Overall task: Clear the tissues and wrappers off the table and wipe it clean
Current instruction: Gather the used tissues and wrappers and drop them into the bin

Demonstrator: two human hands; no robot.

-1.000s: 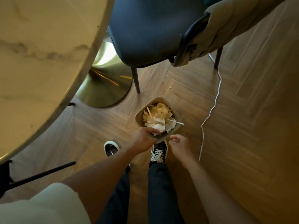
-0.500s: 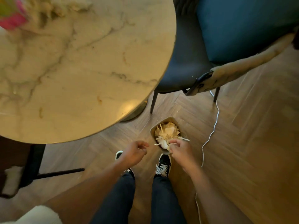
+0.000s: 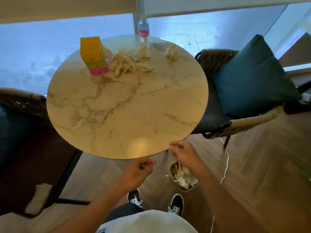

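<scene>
Several crumpled tissues (image 3: 127,63) lie on the far part of the round marble table (image 3: 117,115), and one more tissue ball (image 3: 172,52) sits to their right. A tan bin (image 3: 184,179) full of tissues and wrappers stands on the floor below the table's near edge. My left hand (image 3: 138,172) hangs below that edge with its fingers curled. A thin white sliver shows at its fingertips, and I cannot tell whether it is pinched. My right hand (image 3: 183,155) hovers over the bin, loosely curled, with nothing seen in it.
A yellow, green and pink box (image 3: 92,56) and a water bottle (image 3: 143,33) stand at the table's far side. A chair with a teal cushion (image 3: 252,78) stands on the right, a dark chair (image 3: 20,132) on the left. A white cable (image 3: 226,165) and a small scrap (image 3: 166,175) lie on the floor.
My view has swung up from the bin to the whole tabletop. Both hands have risen from the bin to just below the table's near edge.
</scene>
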